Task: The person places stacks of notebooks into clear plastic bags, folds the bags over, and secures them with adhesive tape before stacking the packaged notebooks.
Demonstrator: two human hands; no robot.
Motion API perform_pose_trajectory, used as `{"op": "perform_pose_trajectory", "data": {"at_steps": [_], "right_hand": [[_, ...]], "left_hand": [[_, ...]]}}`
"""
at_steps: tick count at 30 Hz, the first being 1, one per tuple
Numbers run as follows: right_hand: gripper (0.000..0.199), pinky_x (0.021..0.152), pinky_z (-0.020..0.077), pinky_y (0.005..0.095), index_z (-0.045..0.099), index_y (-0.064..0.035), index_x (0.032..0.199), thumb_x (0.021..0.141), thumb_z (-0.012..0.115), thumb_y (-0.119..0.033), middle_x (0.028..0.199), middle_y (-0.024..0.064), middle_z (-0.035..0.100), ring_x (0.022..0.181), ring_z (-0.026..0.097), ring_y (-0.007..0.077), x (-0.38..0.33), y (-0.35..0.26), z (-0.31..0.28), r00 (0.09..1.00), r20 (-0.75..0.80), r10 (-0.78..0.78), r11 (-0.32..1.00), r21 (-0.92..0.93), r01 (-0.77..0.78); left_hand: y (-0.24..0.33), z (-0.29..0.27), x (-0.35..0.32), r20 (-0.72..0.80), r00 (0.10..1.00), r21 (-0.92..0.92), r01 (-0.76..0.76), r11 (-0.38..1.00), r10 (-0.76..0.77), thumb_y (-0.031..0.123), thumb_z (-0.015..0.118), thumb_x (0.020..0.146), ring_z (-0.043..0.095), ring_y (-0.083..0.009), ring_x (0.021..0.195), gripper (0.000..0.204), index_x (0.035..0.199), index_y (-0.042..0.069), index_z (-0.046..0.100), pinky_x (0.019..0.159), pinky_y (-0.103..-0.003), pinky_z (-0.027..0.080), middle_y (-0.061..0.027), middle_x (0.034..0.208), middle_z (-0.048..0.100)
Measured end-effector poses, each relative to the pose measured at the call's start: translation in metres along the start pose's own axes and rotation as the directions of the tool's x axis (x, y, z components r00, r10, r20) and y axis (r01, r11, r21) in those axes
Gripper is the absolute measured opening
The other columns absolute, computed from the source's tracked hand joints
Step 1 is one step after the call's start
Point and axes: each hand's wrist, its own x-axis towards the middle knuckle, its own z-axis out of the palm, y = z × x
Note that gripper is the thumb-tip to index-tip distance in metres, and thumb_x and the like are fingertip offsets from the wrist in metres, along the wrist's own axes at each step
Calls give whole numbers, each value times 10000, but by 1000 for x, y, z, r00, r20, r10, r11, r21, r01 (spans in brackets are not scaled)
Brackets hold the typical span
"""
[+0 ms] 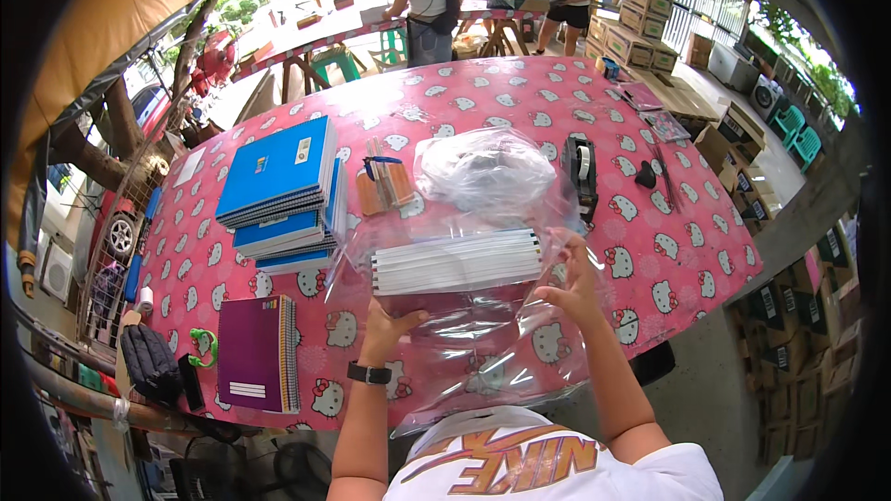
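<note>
- Notebook bundle (455,264) sits between both hands inside a clear bag (464,339), above the near half of the counter (696,213); page edges face up, purple cover side toward the wearer.
- Left hand (385,332): fingers grasping the bundle's left end through the film; thumb visible on the near side, other fingertips mostly hidden.
- Right hand (577,288): fingers grasping the right end, thumb at the near corner, the rest up along the side. Film glare blurs exact contact.
- Can't tell whether the bundle bottom touches the counter; bag and glare cover it. Bag mouth hard to make out.
- Counts: one bundle in hand, one blue notebook stack (278,172) in three offset tiers, one purple notebook stack (251,353), one tape dispenser (579,187). Single notebooks too tightly packed to count.
- Blue stack: smooth covers, wire-bound edges, left of the bundle. Purple stack: spiral coils along its right side, nearer the wearer.
- Crumpled heap of thin clear plastic (487,167) just beyond the bundle; contents, if any, unclear.
- Wooden holder (383,186) between heap and blue stack, blue item on top, not identifiable.
- Dark padded pouch (151,366) at the left edge, green ring-shaped item (202,348) beside it.
- Counter cover: pink, glossy, cat-head print.
</note>
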Motion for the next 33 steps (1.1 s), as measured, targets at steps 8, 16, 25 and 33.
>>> {"op": "perform_pose_trajectory", "data": {"at_steps": [8, 16, 25, 33], "right_hand": [[551, 964, 309, 404, 606, -65, 1108, 643, 788, -296, 1120, 78, 603, 1122, 479, 265, 28, -72, 19, 911, 366, -191, 837, -424, 346], [576, 985, 289, 456, 599, -170, 1155, 626, 781, -310, 1286, 94, 517, 1227, 427, 300, 56, -80, 17, 704, 695, -148, 748, -387, 539], [872, 1069, 217, 504, 445, -290, 1340, 552, 793, -420, 1479, 128, 271, 1364, 233, 342, 61, -94, 21, 508, 860, 54, 588, -438, 680], [1035, 1098, 158, 539, 262, -258, 1441, 568, 785, -446, 1505, 125, 206, 1389, 163, 343, 60, -98, 23, 501, 852, 148, 616, -476, 627]], "left_hand": [[90, 29, 13, -19, 652, 340, -709, 618, 758, 203, 863, 581, 507, -235, 1146, 850, 1287, 56, 413, 1067, -408, 293, -124, 1266, 489], [158, 18, -9, 685, 442, 400, -893, 209, 578, 350, 640, 790, 542, -297, 1101, 399, 1043, 46, 589, 1092, -470, 204, -139, 1186, 550], [114, 18, -14, 718, 674, 677, -734, 54, 171, 669, 523, 761, 330, -335, 1318, 836, 1330, 61, 450, 1070, -501, 185, -160, 1417, 379], [111, 5, -15, 611, 751, 770, -637, 33, 249, 691, 550, 716, 213, -354, 1375, 866, 1374, 145, 416, 1095, -563, 68, -128, 1471, 300]]}}
